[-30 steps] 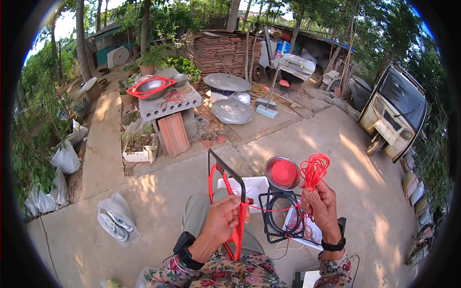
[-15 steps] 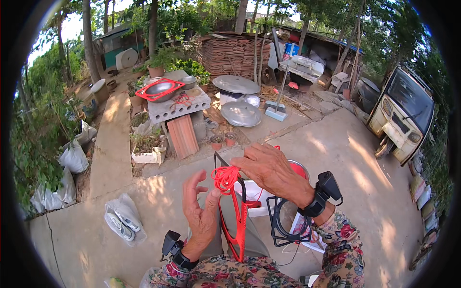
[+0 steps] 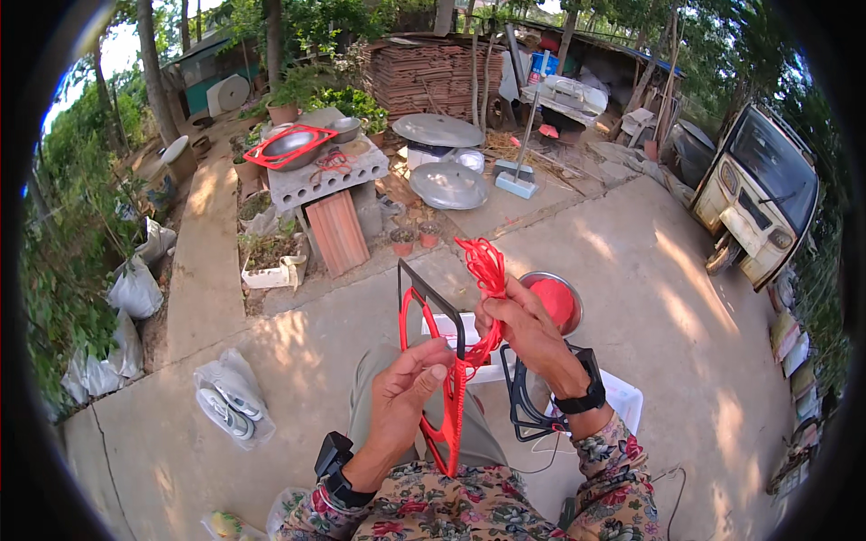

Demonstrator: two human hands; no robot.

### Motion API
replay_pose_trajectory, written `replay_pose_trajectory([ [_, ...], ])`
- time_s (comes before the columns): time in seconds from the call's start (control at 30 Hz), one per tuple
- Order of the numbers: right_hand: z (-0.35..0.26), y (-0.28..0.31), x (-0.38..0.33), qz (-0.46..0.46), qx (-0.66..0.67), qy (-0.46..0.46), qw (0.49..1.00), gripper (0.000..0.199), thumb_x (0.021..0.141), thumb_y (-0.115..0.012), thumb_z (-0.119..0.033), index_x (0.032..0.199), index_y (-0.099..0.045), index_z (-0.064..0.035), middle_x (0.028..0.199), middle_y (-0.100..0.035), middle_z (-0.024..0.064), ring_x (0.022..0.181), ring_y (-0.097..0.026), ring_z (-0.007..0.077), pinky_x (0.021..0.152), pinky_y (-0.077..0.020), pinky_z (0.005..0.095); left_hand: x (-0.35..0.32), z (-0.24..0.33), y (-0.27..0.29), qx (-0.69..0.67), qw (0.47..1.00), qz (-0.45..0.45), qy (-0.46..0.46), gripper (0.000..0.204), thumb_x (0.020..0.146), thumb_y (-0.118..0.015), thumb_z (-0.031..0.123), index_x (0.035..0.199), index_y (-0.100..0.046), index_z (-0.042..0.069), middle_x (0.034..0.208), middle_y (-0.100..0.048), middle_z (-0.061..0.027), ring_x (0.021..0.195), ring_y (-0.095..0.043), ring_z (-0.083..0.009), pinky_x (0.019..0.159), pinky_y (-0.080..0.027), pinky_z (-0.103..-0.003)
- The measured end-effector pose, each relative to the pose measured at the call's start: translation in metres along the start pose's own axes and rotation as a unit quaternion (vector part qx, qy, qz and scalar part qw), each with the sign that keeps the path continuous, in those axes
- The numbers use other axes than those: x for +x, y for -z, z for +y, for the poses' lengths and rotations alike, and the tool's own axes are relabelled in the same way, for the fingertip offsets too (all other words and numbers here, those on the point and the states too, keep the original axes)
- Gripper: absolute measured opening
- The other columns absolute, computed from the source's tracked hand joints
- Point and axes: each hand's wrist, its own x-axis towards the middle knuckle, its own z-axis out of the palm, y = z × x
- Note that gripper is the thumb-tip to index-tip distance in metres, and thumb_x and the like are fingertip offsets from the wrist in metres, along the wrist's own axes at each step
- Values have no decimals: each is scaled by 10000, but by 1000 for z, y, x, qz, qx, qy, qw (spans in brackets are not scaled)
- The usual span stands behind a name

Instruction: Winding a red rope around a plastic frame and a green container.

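Two hands work at a thin black wire frame (image 3: 431, 298), angular in outline and partly wrapped in glossy red plastic cord (image 3: 453, 397). The left hand (image 3: 406, 397) grips the frame's wrapped edge, fingers curled shut around it. The right hand (image 3: 525, 326) pinches a loose bundle of the red cord (image 3: 484, 263), looped and springy, above the frame. Behind it sits a round metal bowl (image 3: 566, 298) with red contents on smooth concrete.

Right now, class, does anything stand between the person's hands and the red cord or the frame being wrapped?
Nothing visible does. The left hand already grips the frame, and the right hand already pinches the red cord, which runs straight down to the frame.
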Motion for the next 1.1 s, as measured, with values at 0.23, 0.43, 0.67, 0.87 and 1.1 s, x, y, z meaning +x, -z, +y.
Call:
replay_pose_trajectory([
  [0.23, 41, 10, -53, -39, 241, -33, 969, 163, 883, -599, -85, 1022, -528, -37, 662, -458, -31, 561, -422, 66, 567, -397, 246, 9, -7, 4, -49, 990, -85, 104, 314, 875, -645, 162, 1125, -610, -26, 916, -672, -164, 755, -642, -179, 586, -487, -247],
  [0.43, 50, 0, -71, -25, 249, -50, 967, 158, 903, -593, -87, 1048, -585, -24, 691, -523, -20, 546, -423, 49, 522, -358, 208, 13, -12, 3, -69, 987, -83, 123, 286, 885, -627, 155, 1101, -613, -31, 908, -667, -157, 766, -651, -207, 567, -499, -250],
  [0.67, 61, -7, -72, -18, 272, -58, 960, 163, 899, -581, -72, 1042, -595, 5, 848, -609, 45, 537, -420, 30, 493, -337, 181, 15, -9, 3, -55, 985, -92, 138, 305, 881, -633, 154, 1110, -594, -43, 917, -670, -139, 737, -648, -187, 574, -510, -252],
  [0.87, 62, -8, -71, -21, 257, -49, 965, 154, 914, -576, -76, 1054, -608, -22, 731, -554, -19, 553, -437, 29, 484, -329, 178, 14, -8, 0, -46, 987, -76, 130, 269, 889, -630, 149, 1084, -609, -36, 889, -674, -116, 716, -627, -151, 573, -474, -243],
  [1.1, 52, -15, -74, -29, 244, -43, 968, 158, 906, -591, -88, 1054, -606, -33, 687, -517, -40, 556, -436, 28, 493, -333, 187, 9, -13, -4, -22, 995, -54, 79, 276, 895, -633, 174, 1088, -585, -16, 855, -668, -77, 701, -599, -106, 563, -402, -196],
])
